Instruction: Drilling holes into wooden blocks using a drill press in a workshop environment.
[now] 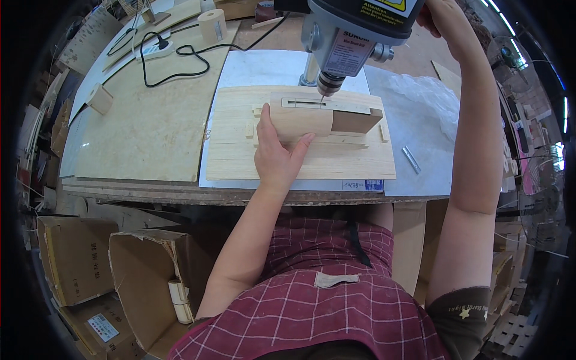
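My left hand (279,144) grips a pale curved wooden piece (306,120) with a slotted strip (354,108) along its top and a brown right part. The piece sits on a light wooden jig board (234,162) with small blocks. The bit of a grey bench drill (336,45) is at the slot; I cannot tell whether it touches. My right hand (441,21) is raised at the drill's upper right, fingers curled, what they hold largely hidden behind the machine. A small metal bar (410,157) lies right of the board.
A plywood sheet (138,144), wooden cylinders (213,27), a power strip (150,51) and a black cable occupy the table's left. Crumpled plastic (432,96) lies right. Cardboard boxes (78,258), one holding cylinders, stand below left. A fan (507,54) is at the far right.
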### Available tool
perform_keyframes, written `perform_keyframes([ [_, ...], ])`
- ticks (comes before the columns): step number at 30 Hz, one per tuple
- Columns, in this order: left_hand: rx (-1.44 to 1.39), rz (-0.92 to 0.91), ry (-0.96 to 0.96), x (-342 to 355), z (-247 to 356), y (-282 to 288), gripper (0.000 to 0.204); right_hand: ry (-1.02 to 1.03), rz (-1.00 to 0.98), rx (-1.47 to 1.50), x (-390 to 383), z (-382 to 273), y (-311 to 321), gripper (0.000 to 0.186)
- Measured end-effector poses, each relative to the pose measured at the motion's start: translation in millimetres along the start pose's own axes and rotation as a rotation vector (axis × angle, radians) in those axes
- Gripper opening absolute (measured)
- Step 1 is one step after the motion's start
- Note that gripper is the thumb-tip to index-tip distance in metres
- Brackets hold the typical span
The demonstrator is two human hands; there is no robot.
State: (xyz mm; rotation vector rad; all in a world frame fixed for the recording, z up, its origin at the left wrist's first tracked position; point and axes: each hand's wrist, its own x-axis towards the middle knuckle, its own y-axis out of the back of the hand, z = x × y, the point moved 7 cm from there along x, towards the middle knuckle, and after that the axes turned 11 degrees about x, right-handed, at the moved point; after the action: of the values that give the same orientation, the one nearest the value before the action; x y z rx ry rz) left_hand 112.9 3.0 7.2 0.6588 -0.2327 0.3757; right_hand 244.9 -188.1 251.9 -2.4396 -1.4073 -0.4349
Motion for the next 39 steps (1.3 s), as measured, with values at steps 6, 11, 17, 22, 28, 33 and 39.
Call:
perform_keyframes([
  [6,0.016,0.045,0.004,-1.2,-6.7,0.1,0.094,-0.158,0.843,-1.089,0.8,-7.0,-2.5,0.036],
  [11,-0.016,0.028,0.016,0.4,-2.5,-2.8,0.094,0.099,0.755,-1.268,-6.1,-20.9,-16.9,0.035],
  [17,-0.009,0.047,0.018,-0.1,-8.3,-4.8,0.094,0.098,0.795,-1.44,-26.7,-19.9,-82.4,0.032],
  [22,-0.078,0.037,0.016,0.5,-7.2,-6.9,0.094,0.158,0.783,-1.446,-47.0,-13.1,-106.7,0.029],
  [28,-0.04,0.051,0.013,0.0,-8.8,-5.0,0.093,0.097,0.858,-1.362,-62.2,8.0,-122.1,0.029],
  [33,-0.046,0.046,0.017,0.4,-6.8,-3.2,0.093,0.203,0.787,-1.397,-83.8,27.1,-116.0,0.02],
  [39,-0.027,0.058,0.006,0.5,-6.8,-4.1,0.094,0.364,0.793,-1.424,-93.2,41.4,-123.1,0.013],
])
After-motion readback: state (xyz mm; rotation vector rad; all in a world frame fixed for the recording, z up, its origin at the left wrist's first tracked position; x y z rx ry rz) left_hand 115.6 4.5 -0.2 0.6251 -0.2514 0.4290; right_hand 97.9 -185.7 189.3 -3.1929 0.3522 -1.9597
